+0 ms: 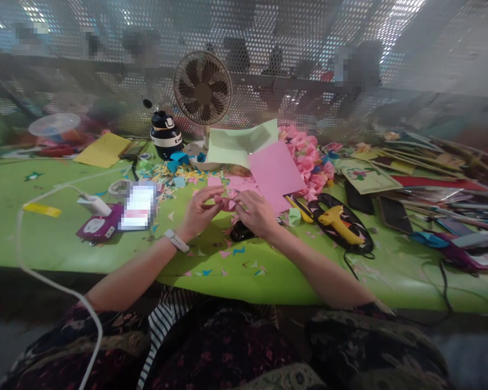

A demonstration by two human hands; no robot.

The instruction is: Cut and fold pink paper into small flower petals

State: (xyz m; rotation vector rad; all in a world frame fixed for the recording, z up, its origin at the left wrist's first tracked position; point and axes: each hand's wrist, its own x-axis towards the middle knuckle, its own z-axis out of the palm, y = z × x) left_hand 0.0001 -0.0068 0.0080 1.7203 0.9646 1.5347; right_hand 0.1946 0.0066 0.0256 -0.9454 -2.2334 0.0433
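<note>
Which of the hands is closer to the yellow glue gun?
Right. The right hand is to the left of the glue gun; the left hand is farther left, past the right hand.

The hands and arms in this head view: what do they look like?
An ungloved left hand and right hand. A pale, perforated wrist strap is on the left; the right shows none. Dark floral cloth sleeves seem to end near the elbows.

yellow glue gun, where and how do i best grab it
Probably best by its handle, taken from above on the near right with the right hand. The glue gun lies over a black oval piece, handle slanting toward the near right, wider head at the far end, so the handle is likely easiest to reach.
</note>
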